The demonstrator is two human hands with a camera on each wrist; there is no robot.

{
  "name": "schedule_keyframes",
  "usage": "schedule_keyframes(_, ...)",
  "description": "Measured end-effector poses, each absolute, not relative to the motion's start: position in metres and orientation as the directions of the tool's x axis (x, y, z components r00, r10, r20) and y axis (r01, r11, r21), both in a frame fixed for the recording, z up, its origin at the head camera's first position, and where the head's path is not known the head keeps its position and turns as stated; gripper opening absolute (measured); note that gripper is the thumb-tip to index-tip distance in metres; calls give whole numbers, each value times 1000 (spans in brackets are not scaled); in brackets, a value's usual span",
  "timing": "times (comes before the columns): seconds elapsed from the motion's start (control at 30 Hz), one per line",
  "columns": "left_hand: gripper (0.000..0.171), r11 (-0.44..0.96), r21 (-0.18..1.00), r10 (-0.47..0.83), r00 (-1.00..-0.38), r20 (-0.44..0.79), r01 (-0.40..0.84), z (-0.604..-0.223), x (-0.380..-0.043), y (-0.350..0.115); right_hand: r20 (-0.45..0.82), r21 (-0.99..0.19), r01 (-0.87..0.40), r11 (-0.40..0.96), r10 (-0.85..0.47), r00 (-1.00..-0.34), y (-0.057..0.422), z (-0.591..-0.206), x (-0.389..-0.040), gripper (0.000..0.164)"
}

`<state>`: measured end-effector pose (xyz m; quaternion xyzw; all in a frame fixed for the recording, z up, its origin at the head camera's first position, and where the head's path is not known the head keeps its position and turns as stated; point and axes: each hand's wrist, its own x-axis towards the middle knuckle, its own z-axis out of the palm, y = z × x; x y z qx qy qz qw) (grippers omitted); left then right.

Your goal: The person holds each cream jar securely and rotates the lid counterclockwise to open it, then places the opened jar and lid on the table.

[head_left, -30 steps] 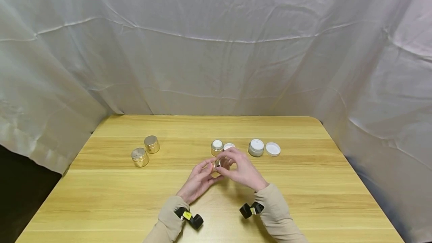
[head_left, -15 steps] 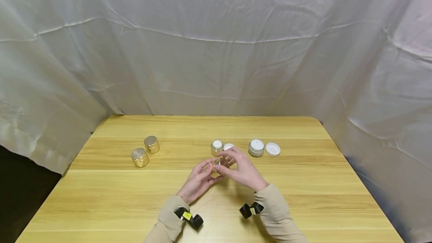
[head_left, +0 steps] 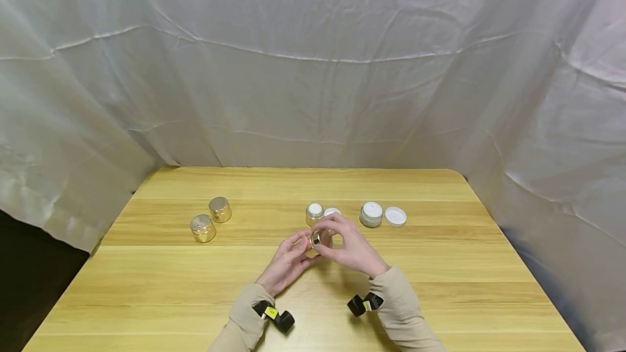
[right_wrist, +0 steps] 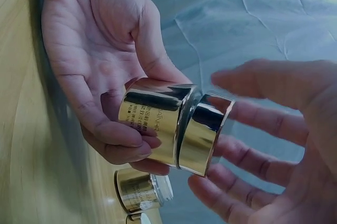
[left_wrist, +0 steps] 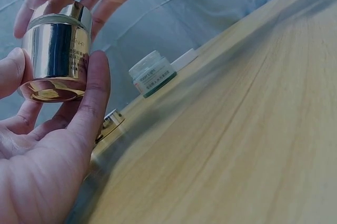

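Right grip [head_left: 351, 247] has shifted slightly, loose around the glossy gold round lid [right_wrist: 202, 138]; left grip [head_left: 285, 266] holds the metallic-gold cylindrical jar [left_wrist: 55, 55], whose smoothness might cause slipping.

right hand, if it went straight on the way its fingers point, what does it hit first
Most likely the right hand would meet the lid of the gold jar that the left hand holds; whether it touches now is unclear.

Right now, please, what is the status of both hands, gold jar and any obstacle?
Left hand grips gold jar, tilted. Right hand around lid, grip unclear. Lid at jar's mouth, seating unclear. White-topped jar just beyond hands.
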<state>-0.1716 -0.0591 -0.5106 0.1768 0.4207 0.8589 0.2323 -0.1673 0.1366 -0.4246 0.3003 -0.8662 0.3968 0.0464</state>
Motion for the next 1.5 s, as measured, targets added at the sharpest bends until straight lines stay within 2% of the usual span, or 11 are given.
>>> schedule_keyframes(0.33,27,-542,803,548,-829,112,-249,-510,-171,-59,304,-659,-500,562,-409,-860,135,-427,-167,38)
schedule_keyframes(0.6,27,-547,799,553,-824,124,-248,-510,-171,-59,341,-629,-566,532,-466,-816,135,-428,-169,31)
schedule_keyframes(0.77,28,-544,800,553,-826,114,-254,-510,-171,-59,326,-634,-565,529,-479,-815,136,-427,-168,32)
schedule_keyframes(1.0,28,-543,800,552,-827,111,-256,-510,-171,-59,264,-677,-493,547,-445,-856,134,-427,-166,40)
schedule_keyframes(1.17,26,-547,798,550,-827,116,-253,-510,-171,-59,262,-649,-461,605,-391,-882,133,-429,-166,44)
schedule_keyframes(1.33,26,-546,799,554,-824,119,-252,-510,-171,-59,301,-625,-497,602,-402,-865,133,-431,-168,43)
schedule_keyframes(1.5,25,-541,800,550,-829,104,-259,-509,-171,-60,327,-617,-553,560,-457,-827,134,-431,-169,34)
